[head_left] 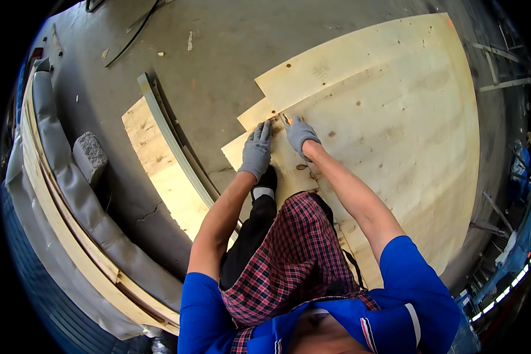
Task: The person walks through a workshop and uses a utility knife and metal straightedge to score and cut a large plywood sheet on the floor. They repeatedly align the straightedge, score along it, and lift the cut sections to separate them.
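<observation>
Close work at the plywood edge: where a slip could come from

Clearly both gloved hands are working at one spot, just above the middle of the frame. The left hand [256,152] lies flat, fingers released and spread, pressing on a small plywood offcut [242,152] that juts out from under the big plywood sheet [395,118] filling the right half of the picture. The right hand [301,135] sits just beside it, fingers clenched around a thin orange-tipped tool [287,119]. It may be a pencil or a small knife; the view is too small to say which. Its tip rests at the stepped edge where the sheets overlap, close to the left fingertips.

Risks, as I judge them:

- The two hands are nearly touching. If the tool is a blade and it skids across the grain, it would run straight toward the left fingers; the thin gloves look like little protection.
- The offcut is only partly carried by the sheets around it. Uneven pressure could let it shift or tip, spoiling the line being followed.
- The person crouches on the sheet, one black shoe [265,180] just below the left hand. A shift of weight could move the stack under the tool.
- On the concrete floor [218,65] at lower left of the hands lie a second board [159,171] with a grey strip [171,141] along it, easy to trip over when stepping back.
- A stone block [89,156] sits at the left, well apart, and poses no trouble.
</observation>
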The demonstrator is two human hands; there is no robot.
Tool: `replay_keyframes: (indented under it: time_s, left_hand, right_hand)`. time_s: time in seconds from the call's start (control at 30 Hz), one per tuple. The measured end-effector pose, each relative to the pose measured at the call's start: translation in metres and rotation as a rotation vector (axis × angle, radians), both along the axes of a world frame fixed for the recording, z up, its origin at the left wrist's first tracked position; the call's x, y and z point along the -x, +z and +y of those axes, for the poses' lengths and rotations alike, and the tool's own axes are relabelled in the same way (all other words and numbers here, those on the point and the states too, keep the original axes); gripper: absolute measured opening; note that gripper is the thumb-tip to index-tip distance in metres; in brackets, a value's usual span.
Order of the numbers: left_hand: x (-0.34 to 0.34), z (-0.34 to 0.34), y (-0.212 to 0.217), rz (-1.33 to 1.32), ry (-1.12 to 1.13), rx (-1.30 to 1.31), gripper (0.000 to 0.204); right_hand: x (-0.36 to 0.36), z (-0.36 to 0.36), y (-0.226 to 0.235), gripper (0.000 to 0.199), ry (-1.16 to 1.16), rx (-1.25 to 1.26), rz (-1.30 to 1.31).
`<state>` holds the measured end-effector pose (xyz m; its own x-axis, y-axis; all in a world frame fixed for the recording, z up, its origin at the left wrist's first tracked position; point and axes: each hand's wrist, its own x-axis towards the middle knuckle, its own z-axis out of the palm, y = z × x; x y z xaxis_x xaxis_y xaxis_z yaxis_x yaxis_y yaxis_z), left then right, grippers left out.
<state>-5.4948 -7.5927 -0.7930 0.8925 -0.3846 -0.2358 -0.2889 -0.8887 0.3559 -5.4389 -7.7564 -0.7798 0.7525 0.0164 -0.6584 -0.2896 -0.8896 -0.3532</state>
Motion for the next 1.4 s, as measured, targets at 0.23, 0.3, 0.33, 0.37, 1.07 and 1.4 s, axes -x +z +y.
replay_keyframes:
  time_s: [0.23,0.3,0.33,0.37,1.07,1.4]
  left_hand:
    - [0.006,-0.004,-0.012,-0.024,0.048,0.017,0.063]
    - [0.005,-0.002,-0.01,-0.018,0.019,-0.019,0.065]
    - [0.003,-0.001,-0.009,-0.022,0.0,-0.046,0.066]
    - [0.001,-0.002,-0.01,-0.025,-0.023,-0.066,0.068]
    - [-0.001,-0.014,0.005,0.037,0.006,-0.095,0.065]
    - [0.001,-0.009,-0.003,0.055,0.011,-0.06,0.071]
  right_hand:
    - [0.001,0.007,-0.02,0.036,0.053,-0.005,-0.054]
    - [0.0,0.011,-0.024,0.036,0.052,0.007,-0.051]
    - [-0.001,0.014,-0.026,0.036,0.034,0.004,-0.046]
    - [-0.001,0.015,-0.027,0.036,0.013,0.008,-0.04]
    - [0.074,-0.039,-0.006,0.039,0.003,-0.03,0.089]
    - [-0.004,0.016,-0.034,0.042,0.017,0.03,-0.021]
